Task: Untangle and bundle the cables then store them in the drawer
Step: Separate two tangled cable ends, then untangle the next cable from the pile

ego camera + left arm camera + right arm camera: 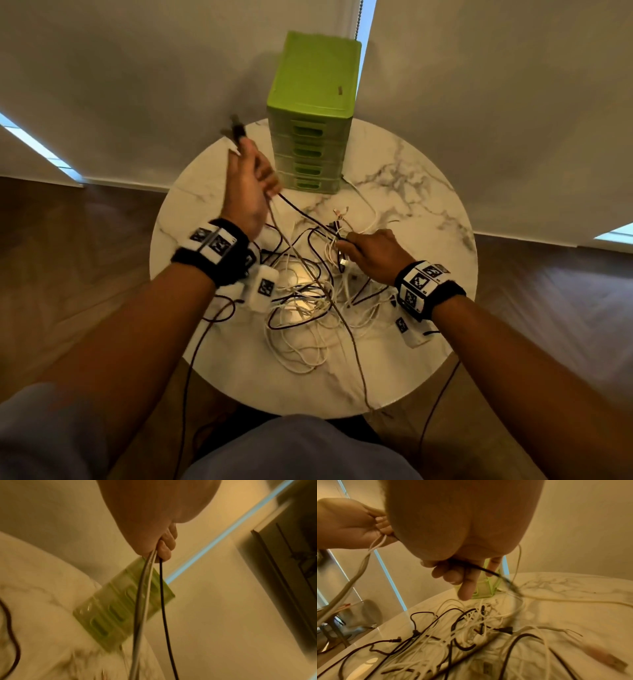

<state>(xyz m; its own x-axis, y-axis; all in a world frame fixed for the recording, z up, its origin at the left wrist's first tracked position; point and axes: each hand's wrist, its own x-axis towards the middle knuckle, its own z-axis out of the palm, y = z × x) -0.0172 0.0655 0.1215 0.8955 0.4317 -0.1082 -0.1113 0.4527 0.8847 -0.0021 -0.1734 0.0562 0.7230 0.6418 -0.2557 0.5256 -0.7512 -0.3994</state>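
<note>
A tangle of white and black cables (308,301) lies in the middle of a round marble table (411,192). My left hand (250,185) is raised above the table's back left and grips a black cable (162,588) and a pale grey one (144,588); their plug ends (236,130) stick up out of the fist. The black cable (301,212) slopes down to my right hand (370,255), low over the tangle, whose curled fingers (462,577) hold it. A green drawer unit (313,113) stands at the table's back edge, its drawers closed.
White blinds hang close behind the table, with wooden floor around it. One long cable (356,359) trails over the table's front edge. A loose USB plug (611,661) lies at the right of the tangle. Bare marble shows to the right of the drawer unit.
</note>
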